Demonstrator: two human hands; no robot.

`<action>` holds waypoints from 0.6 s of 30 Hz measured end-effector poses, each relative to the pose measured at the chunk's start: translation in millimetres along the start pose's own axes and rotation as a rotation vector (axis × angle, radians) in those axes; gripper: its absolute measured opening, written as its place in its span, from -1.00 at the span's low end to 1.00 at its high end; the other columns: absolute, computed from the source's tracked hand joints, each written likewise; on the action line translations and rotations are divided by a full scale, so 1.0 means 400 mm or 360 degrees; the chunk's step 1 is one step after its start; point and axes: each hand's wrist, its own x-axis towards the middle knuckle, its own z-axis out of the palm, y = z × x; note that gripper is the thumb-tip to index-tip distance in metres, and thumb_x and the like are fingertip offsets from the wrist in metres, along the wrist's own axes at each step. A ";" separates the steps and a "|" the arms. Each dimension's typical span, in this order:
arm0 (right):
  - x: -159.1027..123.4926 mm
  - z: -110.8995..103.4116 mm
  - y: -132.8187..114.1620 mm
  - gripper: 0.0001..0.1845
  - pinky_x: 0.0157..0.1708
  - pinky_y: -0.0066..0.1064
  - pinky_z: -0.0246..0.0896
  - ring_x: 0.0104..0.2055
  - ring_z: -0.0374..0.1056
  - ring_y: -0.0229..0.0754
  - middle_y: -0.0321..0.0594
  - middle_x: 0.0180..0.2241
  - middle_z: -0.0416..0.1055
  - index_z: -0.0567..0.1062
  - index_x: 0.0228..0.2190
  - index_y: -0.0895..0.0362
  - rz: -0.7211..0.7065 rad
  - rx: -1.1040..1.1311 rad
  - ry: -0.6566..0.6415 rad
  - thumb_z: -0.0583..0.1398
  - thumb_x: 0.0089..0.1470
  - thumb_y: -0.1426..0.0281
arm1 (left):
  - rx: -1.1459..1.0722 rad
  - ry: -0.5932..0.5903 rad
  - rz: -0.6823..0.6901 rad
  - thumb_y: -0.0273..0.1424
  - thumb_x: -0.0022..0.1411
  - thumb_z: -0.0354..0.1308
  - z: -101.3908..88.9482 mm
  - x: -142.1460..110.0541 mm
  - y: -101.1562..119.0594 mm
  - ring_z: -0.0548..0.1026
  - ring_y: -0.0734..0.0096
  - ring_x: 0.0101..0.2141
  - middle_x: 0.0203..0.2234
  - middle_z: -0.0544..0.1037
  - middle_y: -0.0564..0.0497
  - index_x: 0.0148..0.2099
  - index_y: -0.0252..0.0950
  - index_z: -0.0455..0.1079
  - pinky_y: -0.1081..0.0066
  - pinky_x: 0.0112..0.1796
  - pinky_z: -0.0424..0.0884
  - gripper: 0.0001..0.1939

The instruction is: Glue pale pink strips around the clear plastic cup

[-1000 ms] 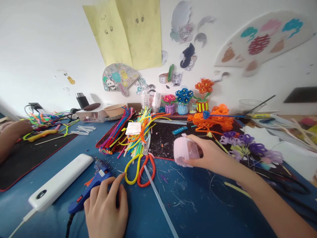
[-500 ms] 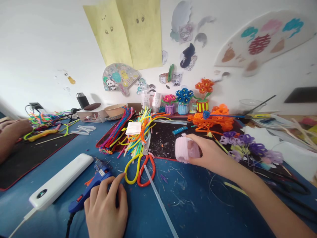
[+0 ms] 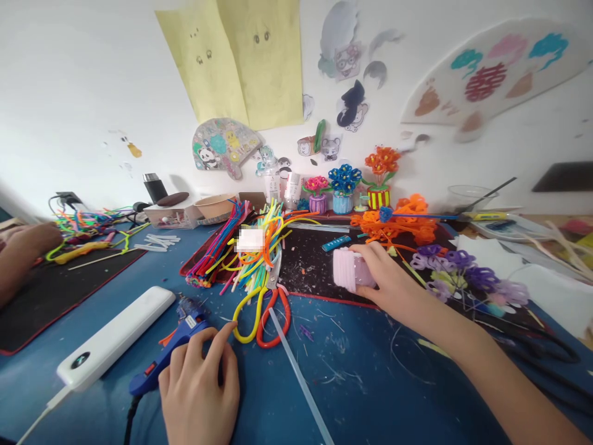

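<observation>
My right hand (image 3: 389, 281) is closed around a small pink cup wrapped in pink pipe cleaner (image 3: 349, 271), held on its side over the black mat (image 3: 308, 262). My left hand (image 3: 199, 386) rests on the blue table (image 3: 361, 383), fingers loosely curled beside a blue glue gun (image 3: 169, 355); its fingertips touch the gun's body. Yellow-handled and orange-handled scissors (image 3: 262, 312) lie just beyond that hand. A clear glue stick (image 3: 299, 377) lies diagonally between my hands.
A heap of coloured pipe cleaners (image 3: 245, 247) sits mid-table. Orange pipe-cleaner flowers (image 3: 398, 225) and purple ones (image 3: 463, 272) lie to the right. Small flower pots (image 3: 345, 188) line the wall. A white power strip (image 3: 113, 340) lies left. Another person's hand (image 3: 23, 244) works at the far left.
My right hand has carried the pink cup up and to the right, from the mat's near edge onto the black mat. My left hand has stayed by the glue gun.
</observation>
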 end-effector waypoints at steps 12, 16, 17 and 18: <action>0.000 -0.008 -0.002 -0.30 -0.10 -0.23 0.32 0.00 0.34 -0.01 -0.09 0.01 0.10 0.14 0.11 0.03 0.0014 -0.0039 0.0058 0.15 -0.06 0.63 | 0.0035 -0.0003 0.0028 -0.41 0.37 -0.09 -0.003 0.005 0.002 0.40 0.20 -0.23 -0.18 0.52 -0.07 -0.01 -0.20 0.47 0.28 -0.28 0.20 -0.68; -0.013 -0.015 -0.004 -0.12 -0.27 -0.37 0.32 -0.15 0.38 -0.12 -0.12 -0.02 0.17 0.18 0.13 0.02 -0.0054 -0.0149 -0.0029 0.01 -0.25 0.79 | 0.0022 -0.0010 0.0049 -0.41 0.36 -0.07 0.001 0.004 -0.002 0.40 0.21 -0.24 -0.18 0.52 -0.07 -0.04 -0.21 0.48 0.29 -0.29 0.21 -0.70; -0.016 -0.019 -0.008 -0.09 -0.30 -0.39 0.30 -0.18 0.38 -0.13 -0.13 -0.04 0.19 0.19 0.12 0.01 -0.0062 -0.0183 -0.0025 -0.01 -0.30 0.81 | 0.0015 -0.0003 0.0044 -0.42 0.36 -0.07 0.001 0.003 -0.003 0.40 0.21 -0.24 -0.18 0.52 -0.07 -0.04 -0.21 0.48 0.29 -0.29 0.21 -0.70; -0.019 -0.023 -0.013 -0.06 -0.32 -0.39 0.29 -0.19 0.38 -0.13 -0.13 -0.05 0.21 0.20 0.12 0.01 -0.0066 -0.0211 -0.0014 -0.02 -0.33 0.81 | 0.0011 0.0001 0.0035 -0.42 0.36 -0.08 0.001 0.002 -0.003 0.40 0.20 -0.23 -0.18 0.52 -0.07 -0.04 -0.22 0.48 0.29 -0.28 0.21 -0.70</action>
